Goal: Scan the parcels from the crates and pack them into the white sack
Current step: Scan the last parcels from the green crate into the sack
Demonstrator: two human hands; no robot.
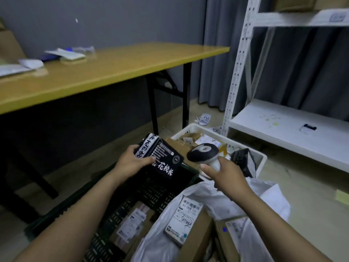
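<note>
You work in a dim, grey-walled room, on the floor between a yellow table [113, 69] and a white shelving rack [283, 127], with a dark crate [154, 195] and a white crate [196, 127] before you. Your left hand [130, 163] grips the black parcel [164, 157] above the dark crate, tilted toward the scanner [202, 153], whose handle your right hand [228, 174] grasps, head just beside the parcel, presumably to read its code. The white sack [207, 191] lies open below your right forearm, labelled parcels [186, 218] inside, giving a short path in.
</note>
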